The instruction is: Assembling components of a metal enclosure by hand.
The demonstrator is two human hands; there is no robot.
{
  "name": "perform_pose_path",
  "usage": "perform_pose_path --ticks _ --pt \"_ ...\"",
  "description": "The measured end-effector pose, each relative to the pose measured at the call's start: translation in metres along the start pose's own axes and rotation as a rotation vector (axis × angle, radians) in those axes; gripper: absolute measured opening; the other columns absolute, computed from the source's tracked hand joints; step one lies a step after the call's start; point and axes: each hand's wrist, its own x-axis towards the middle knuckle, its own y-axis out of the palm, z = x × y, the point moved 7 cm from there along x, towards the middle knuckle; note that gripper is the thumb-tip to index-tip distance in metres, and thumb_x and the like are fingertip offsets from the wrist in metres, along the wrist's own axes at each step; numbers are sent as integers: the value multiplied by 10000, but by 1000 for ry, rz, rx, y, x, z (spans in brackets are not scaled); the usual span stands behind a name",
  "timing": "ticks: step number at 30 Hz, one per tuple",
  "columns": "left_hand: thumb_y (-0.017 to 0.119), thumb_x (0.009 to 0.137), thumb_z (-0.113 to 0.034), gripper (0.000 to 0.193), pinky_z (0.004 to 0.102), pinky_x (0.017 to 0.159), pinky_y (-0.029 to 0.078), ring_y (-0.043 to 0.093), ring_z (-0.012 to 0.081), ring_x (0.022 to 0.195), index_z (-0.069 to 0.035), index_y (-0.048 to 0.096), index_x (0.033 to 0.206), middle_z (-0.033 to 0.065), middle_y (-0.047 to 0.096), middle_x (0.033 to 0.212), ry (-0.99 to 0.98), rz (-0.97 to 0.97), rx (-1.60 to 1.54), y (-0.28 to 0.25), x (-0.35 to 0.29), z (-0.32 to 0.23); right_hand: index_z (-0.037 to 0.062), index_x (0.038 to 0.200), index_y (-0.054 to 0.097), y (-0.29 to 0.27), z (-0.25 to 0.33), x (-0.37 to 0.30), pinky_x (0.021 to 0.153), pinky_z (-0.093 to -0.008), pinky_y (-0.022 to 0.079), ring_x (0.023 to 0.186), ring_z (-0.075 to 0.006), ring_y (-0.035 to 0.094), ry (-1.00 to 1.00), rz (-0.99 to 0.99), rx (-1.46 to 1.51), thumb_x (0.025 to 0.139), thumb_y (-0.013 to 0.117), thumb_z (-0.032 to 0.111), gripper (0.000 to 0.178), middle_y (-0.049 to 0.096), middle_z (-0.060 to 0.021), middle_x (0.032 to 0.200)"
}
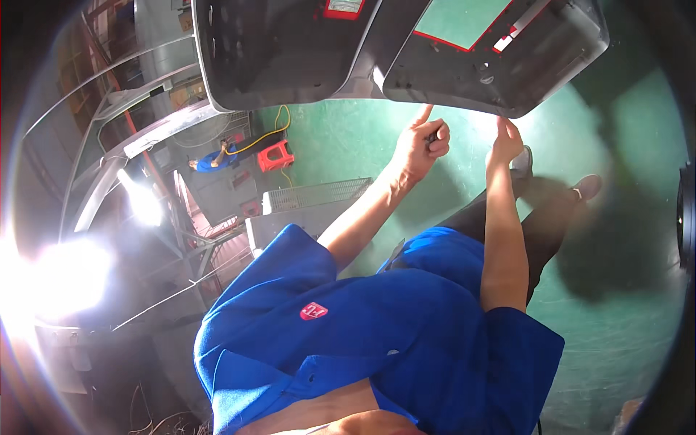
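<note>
A large dark grey moulded panel [290, 54], with window-like cut-outs edged in red, spans the top of the view. Below its lower edge my left hand [423, 148] has its index finger stretched up to the rim. The other fingers curl around small dark pieces [433, 136], whose kind is too small to tell. My right hand [504, 147] is at the panel's right lower corner, fingers pressed together at the edge. Whatever they may hold there is hidden by glare and the fingers.
At the left stands a metal frame structure [109, 109] with bright lamps [141, 199]. A red stool [276, 155], a yellow hose [268, 136] and a person in blue [214, 161] are beyond. A grey perforated box [315, 194] sits on the green floor [341, 138] near my left forearm.
</note>
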Motion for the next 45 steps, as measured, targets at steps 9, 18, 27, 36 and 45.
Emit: perform_pose_path --ticks 9,18,27,36,45 --pt "407 914 -12 336 213 480 274 329 78 541 -133 385 1227 4 405 678 -28 -129 -63 -6 -4 6 -43 917 666 3 -5 25 790 -279 482 821 -170 633 -52 136 -117 749 732 78 217 683 -95 865" --pt "444 948 -167 412 222 476 261 294 77 513 -36 425 1339 0 414 638 -61 -97 449 19 3 40 -10 932 650 -21 87 2 713 -231 473 767 -108 611 181 624 -39 733 724 52 222 658 -56 809" --pt "401 974 -383 443 195 431 293 419 39 547 -56 518 1250 17 608 816 32 15 484 176 44 58 32 904 648 3 301 -21 778 -365 488 892 -252 592 -658 991 -945 663 710 109 260 603 -98 934" --pt "412 947 -492 450 198 367 271 387 35 457 -101 577 800 -53 479 604 140 -105 208 301 78 51 10 752 586 26 442 -5 750 -389 460 803 -276 554 -1105 1130 -1150 643 678 9 143 589 -94 827" --pt "451 937 -466 403 215 413 257 344 56 436 -119 602 799 -62 446 558 82 6 -421 359 95 30 30 838 594 51 502 5 759 -371 445 807 -239 561 -925 1225 -1045 748 671 55 121 603 -58 793"
